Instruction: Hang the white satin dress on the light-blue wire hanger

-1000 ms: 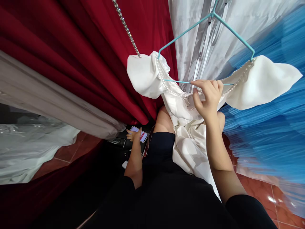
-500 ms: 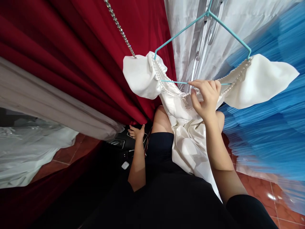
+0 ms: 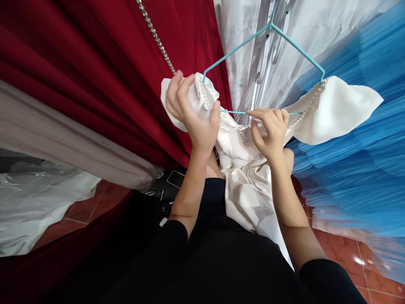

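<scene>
A white dress [image 3: 249, 194] with pearl strands along its neckline hangs on a light-blue clothes hanger [image 3: 237, 47], its skirt falling over my lap. My right hand [image 3: 270, 131] is curled at the hanger's lower bar, fingers bent over it and thumb below, near the middle of the neckline. Its palm side is hidden. My left hand [image 3: 198, 116] is raised in front of the dress's left puffed sleeve, fingers apart, beside the pearl strand [image 3: 207, 100]; I see nothing held in it.
Red drapery [image 3: 126, 76] and a sparkling chain [image 3: 156, 38] are at left. Blue tulle [image 3: 354, 169] fills the right side. White fabric [image 3: 303, 38] and a metal pole [image 3: 257, 84] stand behind. Phones [image 3: 175, 179] lie on a black surface beside my leg.
My left hand has risen from the phone on the black surface to the dress's left sleeve. My right hand stays at the hanger's bar. The view has shifted slightly.
</scene>
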The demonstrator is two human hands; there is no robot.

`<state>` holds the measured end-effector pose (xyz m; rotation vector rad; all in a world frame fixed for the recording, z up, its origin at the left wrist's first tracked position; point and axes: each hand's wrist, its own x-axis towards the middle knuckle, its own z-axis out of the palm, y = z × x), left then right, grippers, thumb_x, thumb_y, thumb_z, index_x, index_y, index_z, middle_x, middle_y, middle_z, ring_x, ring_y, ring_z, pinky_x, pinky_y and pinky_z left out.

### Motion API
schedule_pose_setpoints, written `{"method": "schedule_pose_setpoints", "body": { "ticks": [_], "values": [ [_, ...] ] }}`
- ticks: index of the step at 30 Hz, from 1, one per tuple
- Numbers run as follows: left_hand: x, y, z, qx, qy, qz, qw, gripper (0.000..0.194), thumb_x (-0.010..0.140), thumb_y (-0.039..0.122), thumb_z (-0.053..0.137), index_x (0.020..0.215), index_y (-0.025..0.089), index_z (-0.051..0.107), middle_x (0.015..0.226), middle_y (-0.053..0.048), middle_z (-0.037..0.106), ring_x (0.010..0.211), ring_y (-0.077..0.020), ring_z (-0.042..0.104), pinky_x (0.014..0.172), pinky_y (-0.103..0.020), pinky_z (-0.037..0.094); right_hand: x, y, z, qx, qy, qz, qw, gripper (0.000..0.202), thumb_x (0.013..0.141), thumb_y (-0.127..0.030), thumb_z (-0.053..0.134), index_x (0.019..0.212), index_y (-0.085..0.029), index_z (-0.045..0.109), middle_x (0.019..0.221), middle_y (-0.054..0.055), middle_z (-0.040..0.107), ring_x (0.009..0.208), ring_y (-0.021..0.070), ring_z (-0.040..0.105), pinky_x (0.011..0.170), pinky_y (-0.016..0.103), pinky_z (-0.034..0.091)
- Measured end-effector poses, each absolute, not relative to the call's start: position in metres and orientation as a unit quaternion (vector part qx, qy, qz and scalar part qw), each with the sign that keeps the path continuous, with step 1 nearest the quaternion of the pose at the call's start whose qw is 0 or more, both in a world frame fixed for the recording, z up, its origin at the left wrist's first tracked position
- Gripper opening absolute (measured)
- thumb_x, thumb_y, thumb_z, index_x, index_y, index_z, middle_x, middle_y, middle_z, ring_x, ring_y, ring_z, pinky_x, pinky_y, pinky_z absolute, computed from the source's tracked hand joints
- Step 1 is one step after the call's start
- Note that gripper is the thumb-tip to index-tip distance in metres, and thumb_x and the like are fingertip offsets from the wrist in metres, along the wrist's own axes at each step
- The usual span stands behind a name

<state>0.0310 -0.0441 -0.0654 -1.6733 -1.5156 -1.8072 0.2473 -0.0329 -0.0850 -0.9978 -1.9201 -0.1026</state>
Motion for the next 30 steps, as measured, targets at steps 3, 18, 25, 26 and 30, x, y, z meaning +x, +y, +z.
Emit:
{"method": "schedule_pose_setpoints", "body": {
  "ticks": [3, 18, 25, 26, 30],
  "values": [
    [0.008, -0.017, -0.051, -0.602, -0.555, -0.573, 0.027, 0.030, 0.105, 0.027, 0.068, 0.135, 0.027, 0.066, 0.144, -0.010, 0.067, 0.151, -0.0348, 0.058, 0.126, -0.055, 0.050, 0.249, -0.032, -0.084, -0.412, -0.775, -0.059, 0.476, 0.028, 0.109, -0.029, 0.050, 0.121, -0.031, 0.075, 0.112, 0.003, 0.081, 0.103, 0.0237, 0.070, 0.108, 0.049, 0.046],
    [-0.052, -0.035, -0.108, -0.495, -0.532, -0.685, 0.051, 0.008, 0.099, 0.020, 0.065, 0.095, 0.017, 0.072, 0.096, -0.003, 0.079, 0.094, -0.0205, 0.077, 0.090, -0.042, 0.063, 0.238, -0.040, -0.075, -0.329, -0.776, -0.029, 0.537, 0.027, 0.102, -0.014, 0.054, 0.115, -0.028, 0.074, 0.105, 0.000, 0.081, 0.095, 0.0189, 0.073, 0.094, 0.041, 0.043],
    [0.049, -0.072, -0.106, -0.705, -0.345, -0.613, 0.093, 0.020, 0.099, 0.010, 0.070, 0.107, 0.027, 0.076, 0.113, -0.001, 0.083, 0.113, -0.0228, 0.079, 0.106, -0.043, 0.062, 0.235, -0.036, -0.078, -0.370, -0.778, -0.027, 0.508, 0.029, 0.104, -0.017, 0.055, 0.120, -0.029, 0.075, 0.111, 0.002, 0.081, 0.102, 0.0216, 0.073, 0.099, 0.043, 0.044],
    [0.057, -0.070, -0.098, -0.708, -0.360, -0.600, 0.094, 0.020, 0.099, 0.013, 0.070, 0.110, 0.028, 0.076, 0.121, -0.002, 0.082, 0.124, -0.0254, 0.076, 0.114, -0.048, 0.058, 0.236, -0.036, -0.078, -0.366, -0.777, -0.030, 0.510, 0.029, 0.104, -0.017, 0.055, 0.120, -0.029, 0.075, 0.111, 0.002, 0.081, 0.102, 0.0215, 0.073, 0.098, 0.043, 0.045],
    [0.073, -0.056, -0.072, -0.730, -0.449, -0.514, 0.043, 0.030, 0.100, 0.015, 0.065, 0.126, 0.027, 0.074, 0.132, -0.005, 0.081, 0.133, -0.0288, 0.072, 0.125, -0.053, 0.045, 0.244, -0.040, -0.078, -0.368, -0.783, -0.047, 0.500, 0.031, 0.104, -0.016, 0.053, 0.123, -0.030, 0.074, 0.115, 0.002, 0.082, 0.103, 0.0218, 0.072, 0.098, 0.043, 0.046]
  ]
}}
